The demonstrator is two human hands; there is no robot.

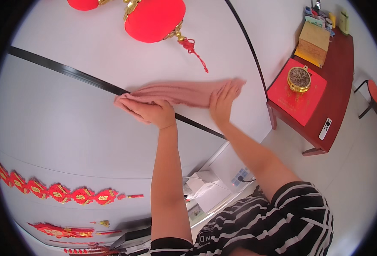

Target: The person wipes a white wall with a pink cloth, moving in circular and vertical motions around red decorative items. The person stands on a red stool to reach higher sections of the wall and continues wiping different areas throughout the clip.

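A pink cloth (pixel 183 91) is stretched between my two hands in front of a pale wall panel (pixel 79 121). My left hand (pixel 159 112) grips its bunched left end, right over a slim black strip (pixel 79 75) that runs slantwise along the wall. At the cloth's other end is my right hand (pixel 223 104), its fingers laid over the fabric and holding it. The fabric between them hangs in loose folds and hides part of the wall. My left palm and thumb are partly out of sight.
Red lanterns (pixel 156 20) with a tassel (pixel 194 52) hang above the cloth. To the right, a dark red table (pixel 339 80) carries a gold-rimmed pot (pixel 299 78), a cardboard box (pixel 313 41) and a remote control (pixel 325 129). A stool (pixel 373 91) stands beyond. Red ornaments (pixel 60 193) hang lower left.
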